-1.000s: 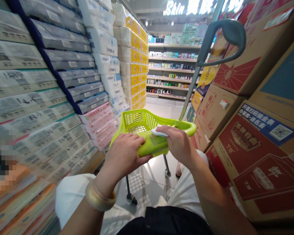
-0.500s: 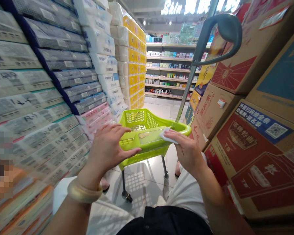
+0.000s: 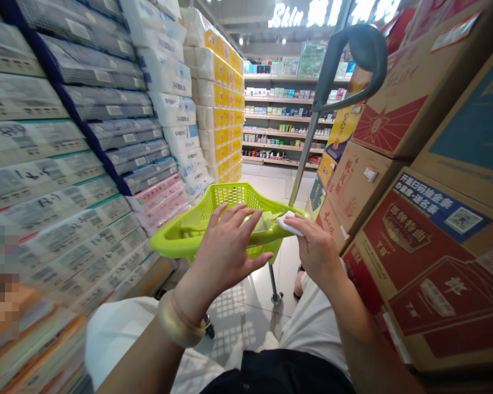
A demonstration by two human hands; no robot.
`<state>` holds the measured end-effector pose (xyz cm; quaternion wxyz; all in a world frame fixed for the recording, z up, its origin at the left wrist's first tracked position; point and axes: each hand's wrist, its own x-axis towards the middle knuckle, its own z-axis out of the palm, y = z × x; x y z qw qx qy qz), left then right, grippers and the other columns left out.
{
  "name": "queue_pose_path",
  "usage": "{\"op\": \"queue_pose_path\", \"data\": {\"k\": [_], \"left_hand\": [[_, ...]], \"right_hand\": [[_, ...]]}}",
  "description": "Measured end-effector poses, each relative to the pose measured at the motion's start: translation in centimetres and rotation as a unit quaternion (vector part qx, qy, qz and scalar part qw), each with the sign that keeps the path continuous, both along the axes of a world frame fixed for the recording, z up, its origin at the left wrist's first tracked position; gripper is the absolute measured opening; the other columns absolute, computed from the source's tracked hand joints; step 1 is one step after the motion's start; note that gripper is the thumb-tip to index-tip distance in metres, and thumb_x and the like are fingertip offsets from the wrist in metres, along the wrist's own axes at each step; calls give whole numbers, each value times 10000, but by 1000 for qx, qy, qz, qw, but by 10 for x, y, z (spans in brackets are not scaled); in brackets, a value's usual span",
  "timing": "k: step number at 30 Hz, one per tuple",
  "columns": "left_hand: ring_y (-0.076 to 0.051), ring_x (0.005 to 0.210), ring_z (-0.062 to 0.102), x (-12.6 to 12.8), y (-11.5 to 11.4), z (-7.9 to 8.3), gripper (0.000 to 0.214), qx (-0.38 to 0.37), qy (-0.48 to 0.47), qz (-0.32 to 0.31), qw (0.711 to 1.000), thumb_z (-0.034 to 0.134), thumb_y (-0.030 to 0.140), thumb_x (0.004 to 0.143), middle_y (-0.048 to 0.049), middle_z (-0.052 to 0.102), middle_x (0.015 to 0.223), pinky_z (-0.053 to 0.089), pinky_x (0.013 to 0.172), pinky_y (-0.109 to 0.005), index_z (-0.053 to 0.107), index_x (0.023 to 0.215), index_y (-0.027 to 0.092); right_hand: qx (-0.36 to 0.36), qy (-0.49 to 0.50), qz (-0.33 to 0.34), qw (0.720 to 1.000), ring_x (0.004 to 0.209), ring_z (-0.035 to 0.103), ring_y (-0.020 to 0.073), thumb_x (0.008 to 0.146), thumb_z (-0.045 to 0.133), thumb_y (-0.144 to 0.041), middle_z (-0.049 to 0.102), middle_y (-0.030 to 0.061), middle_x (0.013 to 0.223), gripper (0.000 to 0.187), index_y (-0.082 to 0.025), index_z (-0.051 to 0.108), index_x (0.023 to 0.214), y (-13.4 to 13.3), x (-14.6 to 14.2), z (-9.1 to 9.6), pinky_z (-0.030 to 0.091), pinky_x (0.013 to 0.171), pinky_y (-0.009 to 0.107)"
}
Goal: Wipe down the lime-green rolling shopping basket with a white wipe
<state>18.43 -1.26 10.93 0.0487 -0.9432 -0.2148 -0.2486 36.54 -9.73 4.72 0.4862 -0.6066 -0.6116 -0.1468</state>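
A lime-green wheeled shopping basket point(image 3: 176, 236) stands in the aisle in front of me, with a grey pull handle point(image 3: 353, 60) rising at the right. My left hand point(image 3: 225, 251), with a gold bangle at the wrist, has its fingers spread and rests against the basket's near rim. My right hand point(image 3: 316, 249) pinches a small white wipe point(image 3: 288, 223) and presses it on the basket's rim at the right.
Stacked packs of tissue and paper point(image 3: 86, 137) wall the left side. Cardboard cartons point(image 3: 431, 180) are piled close on the right. Shelves of small goods point(image 3: 283, 126) stand at the far end of the tiled aisle. My knees in white fabric sit below the basket.
The basket has swung round to the left and its near rim has tilted. My left hand let go of the front edge, opened, and now lies spread on the rim. The wipe stayed on the rim.
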Motion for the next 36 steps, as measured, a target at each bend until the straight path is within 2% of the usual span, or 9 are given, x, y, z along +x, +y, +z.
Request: {"op": "queue_pose_path", "data": {"k": [5, 9, 13, 15, 19, 21, 25, 31, 36], "left_hand": [[-321, 1306, 475, 24, 11, -1, 679, -4, 21, 17, 1000, 709, 511, 755, -155, 596, 1342, 280, 1140, -490, 530, 1292, 137], [-337, 1279, 499, 38, 17, -2, 674, -7, 35, 34, 999, 716, 538, 740, -191, 599, 1325, 311, 1111, -499, 547, 1248, 129], [-335, 1266, 514, 45, 21, -7, 616, -10, 40, 31, 999, 718, 505, 739, -178, 619, 1301, 305, 1107, -503, 566, 1219, 150], [-335, 1251, 522, 47, 22, -10, 599, -8, 38, 35, 999, 704, 513, 751, -177, 633, 1275, 303, 1104, -506, 574, 1206, 146], [-330, 1201, 550, 50, 23, -14, 583, -1, 34, 39, 999, 674, 538, 773, -166, 671, 1174, 315, 1087, -506, 583, 1179, 129], [-327, 1188, 559, 51, 24, -15, 560, 6, 30, 35, 999, 654, 540, 787, -159, 677, 1156, 312, 1089, -506, 590, 1164, 131], [-323, 1206, 555, 49, 24, -17, 566, 17, 21, 38, 999, 653, 543, 781, -162, 673, 1191, 290, 1113, -500, 592, 1176, 142], [-319, 1214, 554, 38, 24, -16, 617, 16, 13, 25, 999, 677, 559, 760, -152, 687, 1178, 284, 1126, -509, 585, 1220, 158], [-319, 1148, 585, 27, 25, -14, 586, 18, -11, 2, 1000, 713, 521, 729, -132, 703, 1127, 321, 1109, -514, 612, 1182, 162]], "right_hand": [[-18, -29, 55, 998, 1180, 647, 212, 900, 422, -59, 731, 53, 1174, 402, -243, 714, 1106, 8, 1, 0, 491, 1062, 439], [3, -5, -30, 1000, 1151, 664, 247, 883, 435, -65, 749, 77, 1118, 385, -229, 731, 1067, 12, 9, -3, 504, 1039, 477], [-10, -19, 30, 999, 1198, 635, 207, 870, 426, -39, 731, 34, 1176, 437, -266, 711, 1111, 12, 8, -5, 471, 1079, 444], [-7, -17, 22, 1000, 1192, 639, 210, 881, 418, -47, 735, 34, 1165, 426, -264, 714, 1097, 11, 11, -6, 457, 1090, 456], [18, 9, -65, 998, 1187, 640, 245, 904, 425, -88, 744, 66, 1132, 371, -240, 722, 1066, 8, 19, -8, 457, 1082, 487], [24, 6, -66, 998, 1197, 634, 240, 909, 423, -92, 742, 60, 1139, 373, -248, 719, 1075, 7, 18, -9, 453, 1086, 482], [8, -23, -6, 1000, 1220, 620, 218, 914, 414, -83, 726, 42, 1189, 394, -264, 706, 1109, 6, 12, -11, 426, 1111, 465], [23, 15, -93, 995, 1180, 646, 260, 923, 448, -122, 748, 61, 1129, 333, -253, 718, 1065, 2, 22, -11, 429, 1087, 515], [-2, -17, 18, 1000, 1225, 616, 210, 915, 413, -68, 727, 35, 1189, 400, -261, 704, 1110, 0, 4, -9, 420, 1107, 456]]}}
